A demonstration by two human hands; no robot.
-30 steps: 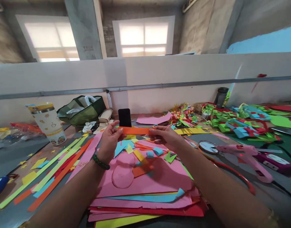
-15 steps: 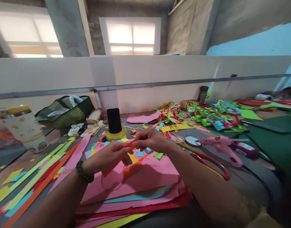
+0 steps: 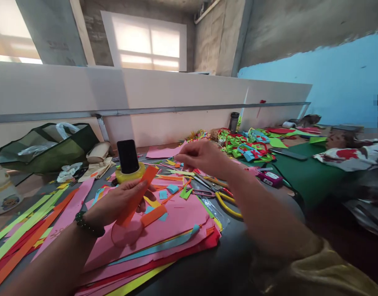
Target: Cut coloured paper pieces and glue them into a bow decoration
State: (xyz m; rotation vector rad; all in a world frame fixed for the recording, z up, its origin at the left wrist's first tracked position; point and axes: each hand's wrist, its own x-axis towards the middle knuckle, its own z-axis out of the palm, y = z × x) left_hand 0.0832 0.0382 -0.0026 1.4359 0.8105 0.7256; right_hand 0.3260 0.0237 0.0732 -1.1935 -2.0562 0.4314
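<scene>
In my left hand (image 3: pixel 121 199) is a strip of orange paper (image 3: pixel 148 177), gripped between thumb and fingers and slanting up to the right. My right hand (image 3: pixel 202 158) is raised beyond it, apart from the strip. Its fingers are pinched together, and I cannot make out whether anything small is between them. Under my hands lies a stack of pink paper (image 3: pixel 184 220), with other colours showing at its lower edges. A second orange paper piece (image 3: pixel 154 216) and small blue paper scraps (image 3: pixel 172 188) rest on it.
Yellow-handled scissors (image 3: pixel 227 207) lie right of the stack. A phone (image 3: pixel 128 156) stands against a yellow tape roll (image 3: pixel 121 176). Long paper strips (image 3: pixel 25 220) cover the left. Farther right are a purple device (image 3: pixel 270 178) and colourful paper crafts (image 3: pixel 250 150). A green bag (image 3: pixel 80 144) sits back left.
My hands have come apart: the left keeps the orange strip, while the right has lifted away up and to the right. The camera has turned right.
</scene>
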